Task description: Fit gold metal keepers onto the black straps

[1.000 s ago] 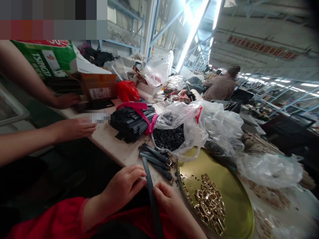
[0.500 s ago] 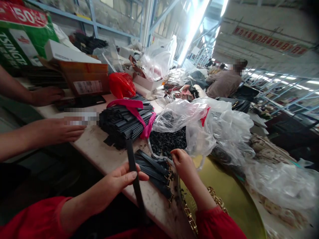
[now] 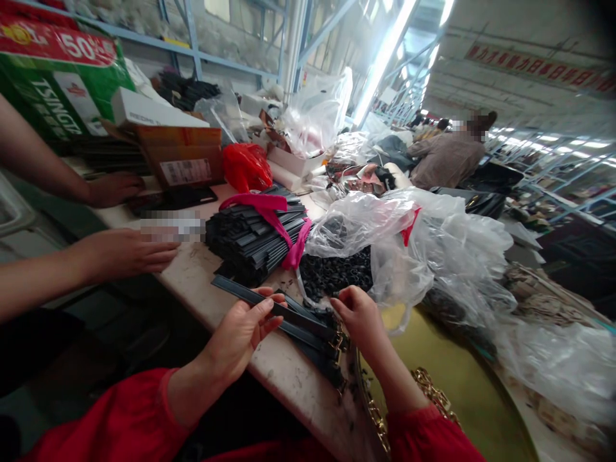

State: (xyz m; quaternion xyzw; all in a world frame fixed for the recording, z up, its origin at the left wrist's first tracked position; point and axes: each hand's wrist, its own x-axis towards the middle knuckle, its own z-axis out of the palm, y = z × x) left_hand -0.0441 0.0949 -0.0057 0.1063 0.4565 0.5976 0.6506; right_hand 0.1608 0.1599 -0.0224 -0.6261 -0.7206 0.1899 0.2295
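A flat black strap (image 3: 235,289) is pinched between the thumb and fingers of my left hand (image 3: 240,333), lying aslant over the table edge. My right hand (image 3: 360,321) has its fingertips pressed together beside a plastic bag's heap of small black loops (image 3: 334,273); what they hold, if anything, is too small to make out. Between my hands, several black straps with gold-coloured metal ends (image 3: 312,350) lie in a pile. Behind them sits a thick bundle of black strips (image 3: 240,240), tied with a pink band (image 3: 269,208).
A gold-coloured round tray (image 3: 462,372) with gold chain (image 3: 433,391) stands at the right. Clear plastic bags (image 3: 457,237) crowd behind it. At the left, another person's hands (image 3: 129,253) rest by the table edge, near a cardboard box (image 3: 183,151) and a red bag (image 3: 246,167).
The strap in my left hand has swung from pointing toward my body to lying across toward the strap pile. My right hand stays near the loops. The whole view has shifted slightly.
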